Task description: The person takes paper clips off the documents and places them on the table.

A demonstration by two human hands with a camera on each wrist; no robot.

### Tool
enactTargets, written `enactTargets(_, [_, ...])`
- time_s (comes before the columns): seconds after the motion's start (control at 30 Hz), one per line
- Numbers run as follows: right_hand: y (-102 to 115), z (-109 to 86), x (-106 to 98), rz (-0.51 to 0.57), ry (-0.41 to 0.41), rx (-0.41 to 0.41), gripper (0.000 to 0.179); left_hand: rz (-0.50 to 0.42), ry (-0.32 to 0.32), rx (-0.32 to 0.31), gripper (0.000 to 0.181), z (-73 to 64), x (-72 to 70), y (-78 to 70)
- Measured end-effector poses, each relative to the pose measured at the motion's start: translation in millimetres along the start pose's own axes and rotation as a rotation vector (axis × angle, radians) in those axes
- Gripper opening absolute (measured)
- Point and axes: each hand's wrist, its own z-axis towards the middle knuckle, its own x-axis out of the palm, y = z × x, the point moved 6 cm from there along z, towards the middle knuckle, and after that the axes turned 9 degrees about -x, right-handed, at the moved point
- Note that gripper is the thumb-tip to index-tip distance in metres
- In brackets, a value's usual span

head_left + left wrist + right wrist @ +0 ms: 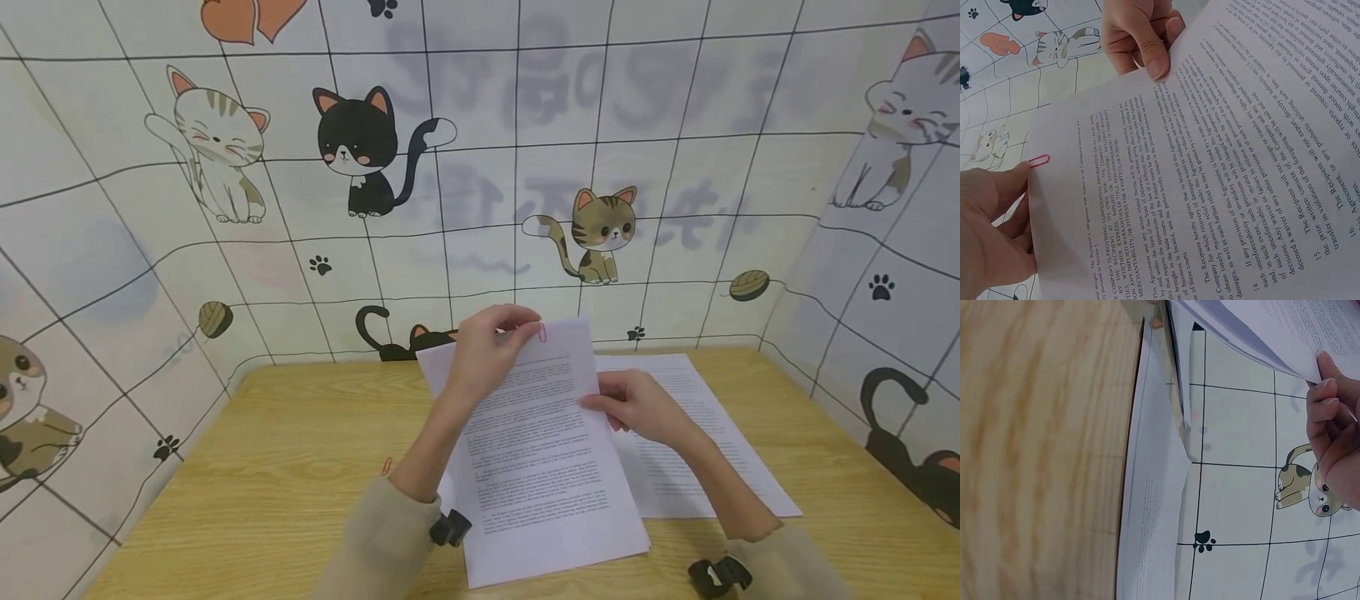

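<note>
A stack of printed sheets (536,467) is held up, tilted, above the table. At its top edge a pink paper clip (1039,160) sits over the paper, and my left hand (487,346) pinches the clip's outer end between thumb and finger. My right hand (637,404) grips the stack's right edge, thumb on the printed face and fingers behind. In the right wrist view, the right hand (1338,434) is at the sheets' edge, and several layers of paper show there.
More printed sheets (690,450) lie on the wooden table (300,467) at the right, partly behind the held stack. Another red paper clip (387,466) lies beside my left forearm. A cat-patterned cloth wall (480,183) encloses the table's back and sides.
</note>
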Motion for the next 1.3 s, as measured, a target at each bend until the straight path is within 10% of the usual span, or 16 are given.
enactTargets(1.3, [-3.7, -0.7, -1.3, -0.006, -0.001, 0.001, 0.02, -0.23, -0.167, 0.075, 0.008, -13.0, -16.8, -1.0])
